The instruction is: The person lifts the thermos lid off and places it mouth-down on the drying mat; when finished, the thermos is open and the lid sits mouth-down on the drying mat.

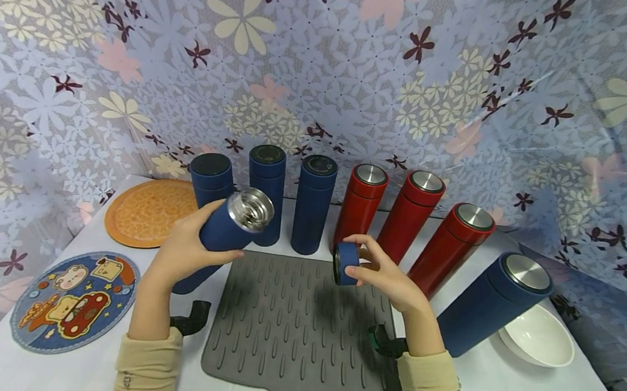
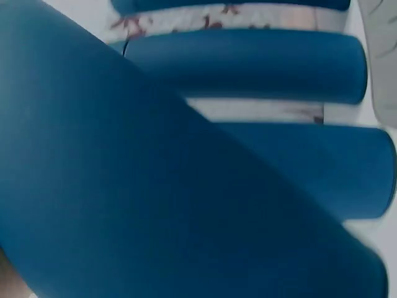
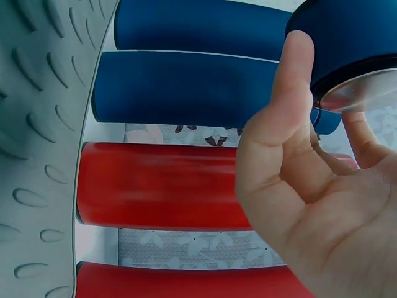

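My left hand [image 1: 190, 243] grips a dark blue thermos [image 1: 225, 228], tilted to the right with its bare steel mouth [image 1: 254, 209] showing. Its blue body [image 2: 155, 186] fills much of the left wrist view. To the right, my right hand [image 1: 382, 271] pinches a blue thermos lid [image 1: 348, 263] between thumb and fingers, held on its side above the grey mat [image 1: 301, 326]. In the right wrist view the lid [image 3: 360, 37] shows its silver end. Lid and thermos are apart.
Behind stand three capped blue thermoses [image 1: 314, 214] and three red thermoses [image 1: 360, 203] in a row. At right are a larger blue thermos [image 1: 490, 307] and a white bowl [image 1: 540, 337]. An orange round mat [image 1: 147, 211] and a cartoon round mat [image 1: 73, 301] lie left.
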A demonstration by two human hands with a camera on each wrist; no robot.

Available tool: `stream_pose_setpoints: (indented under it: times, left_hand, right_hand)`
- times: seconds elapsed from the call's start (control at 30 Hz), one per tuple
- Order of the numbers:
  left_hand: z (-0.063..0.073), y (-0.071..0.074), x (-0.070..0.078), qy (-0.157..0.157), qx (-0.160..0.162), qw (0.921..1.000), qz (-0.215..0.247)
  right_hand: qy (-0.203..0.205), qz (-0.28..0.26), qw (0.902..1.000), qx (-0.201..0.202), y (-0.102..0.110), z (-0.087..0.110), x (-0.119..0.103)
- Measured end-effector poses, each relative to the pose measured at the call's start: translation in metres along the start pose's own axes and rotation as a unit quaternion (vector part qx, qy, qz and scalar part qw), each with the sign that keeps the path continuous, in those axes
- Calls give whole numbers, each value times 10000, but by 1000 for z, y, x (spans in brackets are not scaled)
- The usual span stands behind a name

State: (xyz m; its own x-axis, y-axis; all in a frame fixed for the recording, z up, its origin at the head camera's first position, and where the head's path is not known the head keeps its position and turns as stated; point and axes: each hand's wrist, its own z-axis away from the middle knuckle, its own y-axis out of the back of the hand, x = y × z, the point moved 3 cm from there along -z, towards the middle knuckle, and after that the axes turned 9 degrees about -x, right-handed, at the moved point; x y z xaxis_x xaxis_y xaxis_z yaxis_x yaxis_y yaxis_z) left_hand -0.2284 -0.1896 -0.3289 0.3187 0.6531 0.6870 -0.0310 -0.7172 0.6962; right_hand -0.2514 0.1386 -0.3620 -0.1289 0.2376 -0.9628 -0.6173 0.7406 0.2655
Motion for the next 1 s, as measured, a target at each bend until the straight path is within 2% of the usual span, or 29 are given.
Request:
stream_pose_setpoints:
  times: [0.1,0.23,0.33,0.57,0.8,1.0]
  left_hand:
    - [7,11,-8,175,178,9975,655]
    - [16,21,-17,246,392,9859,1608]
    - [18,27,-26,190,475,9772,2058]
    - [23,33,-46,485,340,9704,2342]
    - [24,32,-53,198,178,9776,2087]
    - [25,32,-58,-74,94,9782,2072]
  right_hand:
    - [-29,18,10000,3,0,0,1]
    - [-54,12,10000,-3,0,-1,2]
    - [-58,-9,10000,-10,0,-1,1]
    - [-71,-55,10000,-36,-1,-2,2]
    - [-79,-56,9999,-44,-2,-2,3]
    - [-118,-75,9999,-59,-2,-3,3]
